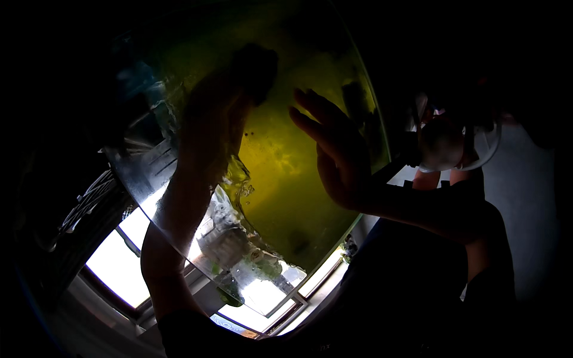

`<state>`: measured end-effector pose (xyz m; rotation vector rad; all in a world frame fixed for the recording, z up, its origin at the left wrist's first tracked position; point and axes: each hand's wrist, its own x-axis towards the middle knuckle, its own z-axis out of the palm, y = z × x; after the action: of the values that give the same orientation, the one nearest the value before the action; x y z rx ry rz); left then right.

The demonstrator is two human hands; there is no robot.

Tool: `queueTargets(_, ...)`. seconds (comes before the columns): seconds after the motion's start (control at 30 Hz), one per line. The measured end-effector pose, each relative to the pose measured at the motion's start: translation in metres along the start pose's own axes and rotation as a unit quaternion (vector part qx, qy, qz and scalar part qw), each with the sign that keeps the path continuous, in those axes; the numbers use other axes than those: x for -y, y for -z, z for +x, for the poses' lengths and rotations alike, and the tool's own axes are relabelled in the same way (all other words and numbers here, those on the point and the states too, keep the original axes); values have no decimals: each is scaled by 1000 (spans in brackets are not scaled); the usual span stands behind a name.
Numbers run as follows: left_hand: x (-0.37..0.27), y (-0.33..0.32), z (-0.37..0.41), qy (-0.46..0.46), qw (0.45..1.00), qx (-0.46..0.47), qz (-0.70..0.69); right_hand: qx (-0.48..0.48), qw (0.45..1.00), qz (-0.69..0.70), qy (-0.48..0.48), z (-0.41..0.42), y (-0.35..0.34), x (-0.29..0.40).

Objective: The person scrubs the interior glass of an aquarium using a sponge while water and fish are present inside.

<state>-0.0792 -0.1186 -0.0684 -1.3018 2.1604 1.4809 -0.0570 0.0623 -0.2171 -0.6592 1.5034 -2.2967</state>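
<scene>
A clear glass tank (378, 100) fills the middle of the view, with yellow-green water (273, 179) in it. My left hand (244, 85) reaches over the tank's lower left edge into the tank. Its end merges with a dark mass, so its fingers and whatever it holds cannot be made out. To its right, my right hand (335, 143) is in silhouette against the water, fingers apart and slightly curled, with nothing visible in it. Whether it touches the glass cannot be told. The water's surface is rippled, with some bubbles, beside my left forearm.
Bright window panes (118, 264) lie at the lower left and bottom. A dark lattice-like object (91, 197) stands at the left. Green leaves (348, 250) show near the tank's lower right edge. At the right are a white curved rim (492, 145) and bare legs (425, 179). Much else is dark.
</scene>
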Motion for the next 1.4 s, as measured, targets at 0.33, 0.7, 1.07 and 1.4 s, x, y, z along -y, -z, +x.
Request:
queueTargets(0.33,-34,-20,-49,18,996,-3,85,-9,1000,-10,0,-3,1,-2)
queueTargets(0.7,1,-22,12,34,989,81,-116,-4,1000,-13,-6,0,4,3)
queueTargets(1.07,-3,-17,30,-46,993,97,-44,-2,999,36,-18,3,1,9)
queueTargets(1.4,11,-7,62,-8,989,123,-85,-1,1000,3,-6,2,3,5)
